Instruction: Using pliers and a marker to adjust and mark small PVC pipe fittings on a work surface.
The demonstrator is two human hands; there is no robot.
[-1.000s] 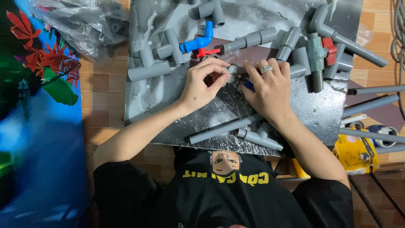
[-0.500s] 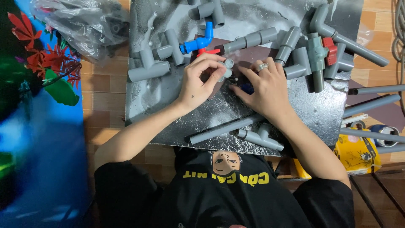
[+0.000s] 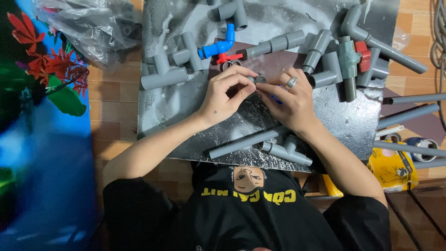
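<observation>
My left hand [image 3: 225, 95] and my right hand [image 3: 292, 100] meet over a dark, silver-streaked metal sheet [image 3: 172, 102]. Between their fingertips they pinch a small grey pipe fitting [image 3: 257, 79]. A ring sits on a finger of my right hand, and a bit of something blue [image 3: 275, 99] shows under that hand. Just beyond the hands lie a blue elbow pipe [image 3: 218, 46] with a red handle [image 3: 227, 58] and several grey pipe pieces. A grey straight pipe [image 3: 246, 142] and a grey tee fitting [image 3: 285, 151] lie near my wrists.
A grey valve with a red handle [image 3: 355, 56] and long grey pipes [image 3: 409, 116] lie at the right. A clear plastic bag [image 3: 88, 25] sits at the upper left. A blue cloth with red flowers [image 3: 42, 93] covers the left. A yellow packet [image 3: 392, 169] lies on the wooden floor.
Both hands have shifted slightly away from me and closer together, bringing the small grey fitting up between the fingertips. The pipes on the sheet have not moved.
</observation>
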